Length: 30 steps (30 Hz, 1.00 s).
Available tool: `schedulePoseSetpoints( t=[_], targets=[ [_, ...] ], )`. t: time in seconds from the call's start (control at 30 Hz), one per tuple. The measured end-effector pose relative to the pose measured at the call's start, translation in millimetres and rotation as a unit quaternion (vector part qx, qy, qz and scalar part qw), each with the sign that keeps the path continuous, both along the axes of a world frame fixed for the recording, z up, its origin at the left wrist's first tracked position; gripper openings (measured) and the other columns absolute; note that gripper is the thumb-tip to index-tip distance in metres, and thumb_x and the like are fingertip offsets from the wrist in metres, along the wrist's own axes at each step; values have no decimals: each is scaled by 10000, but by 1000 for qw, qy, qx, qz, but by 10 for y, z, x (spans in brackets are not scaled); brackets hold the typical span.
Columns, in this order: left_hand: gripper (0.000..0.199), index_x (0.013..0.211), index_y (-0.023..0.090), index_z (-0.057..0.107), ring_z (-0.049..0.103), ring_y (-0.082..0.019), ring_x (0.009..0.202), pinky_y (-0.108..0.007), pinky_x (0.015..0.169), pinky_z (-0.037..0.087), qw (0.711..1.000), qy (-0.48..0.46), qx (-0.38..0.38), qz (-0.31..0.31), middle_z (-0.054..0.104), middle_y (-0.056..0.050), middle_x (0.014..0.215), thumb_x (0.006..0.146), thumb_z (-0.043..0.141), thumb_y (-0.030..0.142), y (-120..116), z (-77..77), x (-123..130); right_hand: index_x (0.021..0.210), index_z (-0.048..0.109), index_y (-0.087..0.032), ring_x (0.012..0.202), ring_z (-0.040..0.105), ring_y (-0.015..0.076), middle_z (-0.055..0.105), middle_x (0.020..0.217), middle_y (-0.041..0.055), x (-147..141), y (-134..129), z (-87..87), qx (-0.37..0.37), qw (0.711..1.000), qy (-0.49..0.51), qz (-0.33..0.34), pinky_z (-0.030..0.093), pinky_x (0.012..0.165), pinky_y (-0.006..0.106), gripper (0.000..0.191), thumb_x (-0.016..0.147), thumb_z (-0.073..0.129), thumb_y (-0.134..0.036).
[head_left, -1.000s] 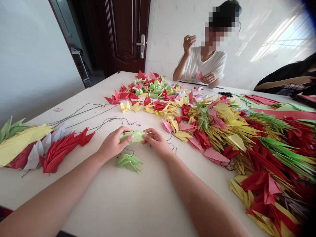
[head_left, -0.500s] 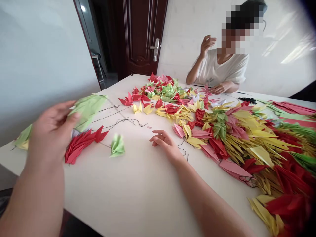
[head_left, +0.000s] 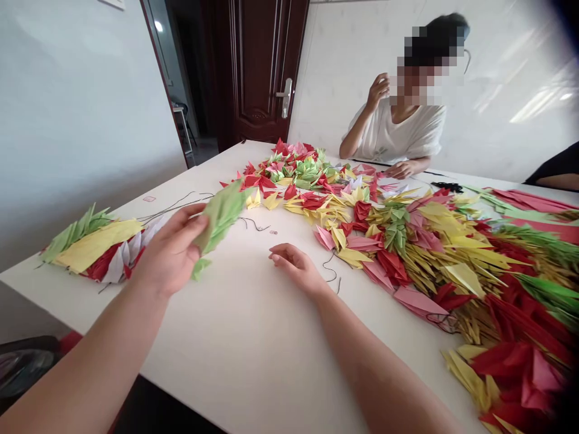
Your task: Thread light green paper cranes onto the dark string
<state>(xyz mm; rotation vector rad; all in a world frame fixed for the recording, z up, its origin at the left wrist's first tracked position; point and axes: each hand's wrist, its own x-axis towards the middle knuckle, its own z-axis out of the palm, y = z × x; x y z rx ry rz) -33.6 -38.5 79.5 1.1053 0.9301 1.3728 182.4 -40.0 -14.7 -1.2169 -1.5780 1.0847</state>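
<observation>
My left hand (head_left: 174,253) is closed around a bunch of green folded-paper cranes (head_left: 222,216), raised over the left half of the table. A smaller green paper piece (head_left: 200,269) shows just below the bunch. My right hand (head_left: 296,268) rests near the middle of the tabletop, its fingers loosely bent and apart from the thumb, with nothing visible in it. To the left of my left hand lies a row of strung paper cranes in green, yellow (head_left: 97,244), red and white. Dark thread (head_left: 169,208) trails behind that hand.
A long heap of red, yellow, pink and green folded paper (head_left: 434,241) covers the table's right side and reaches toward the back. Across the white table (head_left: 235,349) sits a person (head_left: 398,129), one hand raised. Black thread (head_left: 447,187) lies coiled near flat paper strips (head_left: 527,201).
My left hand has moved right with the green paper cranes, uncovering the strung row behind it. My right hand has stayed in place, its fingers a little more bent.
</observation>
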Motion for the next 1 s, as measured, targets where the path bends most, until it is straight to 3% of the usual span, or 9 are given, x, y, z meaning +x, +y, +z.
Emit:
schedulePoseSetpoints(
  t=[0.1,0.17,0.37,0.43,0.63,0.73,0.83,0.93,1.0],
  targets=[
    [254,927,221,554,577,-140,744,-230,558,435,997,8,53,-48,611,4,817,687,608,283,47,108,300,984,544,-216,757,503,119,541,836,15,-9,-36,46,19,1000,-12,-8,404,701,260,312,759,486,-426],
    [271,938,216,544,579,-150,788,-237,585,438,997,13,47,-62,609,-4,851,686,610,293,93,71,376,1009,539,-219,790,500,124,535,859,17,-11,-53,73,20,1000,-10,-9,401,723,261,330,755,492,-425],
    [329,958,210,517,555,-135,751,-227,585,436,996,81,13,-22,585,-3,818,684,607,370,225,-460,248,1020,542,-223,818,510,125,564,1003,34,29,-3,35,5,996,89,20,392,785,291,338,816,382,-440],
    [333,964,206,517,552,-137,763,-231,617,442,989,136,24,-47,578,-8,817,700,595,392,240,-620,221,984,559,-216,797,518,124,580,986,40,45,27,8,-1,990,142,22,394,779,298,362,836,327,-451],
    [341,1027,210,473,573,-165,831,-268,688,458,957,261,81,-92,604,-37,930,772,494,436,204,-788,372,824,574,-200,732,543,119,578,790,-2,-19,38,-7,-35,971,234,46,419,725,276,252,702,578,-421],
    [344,1033,210,469,583,-179,839,-279,689,466,927,344,114,-92,615,-46,945,780,475,442,155,-748,408,813,551,-194,656,547,111,573,737,-15,-91,27,-17,-61,960,271,37,434,654,266,280,650,635,-406],
    [392,1117,227,433,522,-210,1012,-321,796,451,892,419,158,-60,541,-64,1136,798,430,455,15,-641,339,774,543,-177,533,510,78,557,663,-29,-115,50,-42,-82,958,274,-18,416,561,237,251,655,640,-376],
    [558,1249,234,319,393,-273,1163,-419,888,397,824,532,193,-6,418,-90,1277,773,434,502,-220,-601,237,775,542,-177,496,503,64,552,670,-36,-73,106,-69,-96,934,337,-76,410,526,226,249,650,644,-367],
    [735,1277,188,277,369,-322,1168,-467,892,382,770,587,250,25,401,-138,1277,684,521,547,-366,-671,210,757,533,-175,485,508,68,549,647,-38,-34,144,-77,-105,916,376,-98,409,511,225,258,628,660,-359]
  ],
)
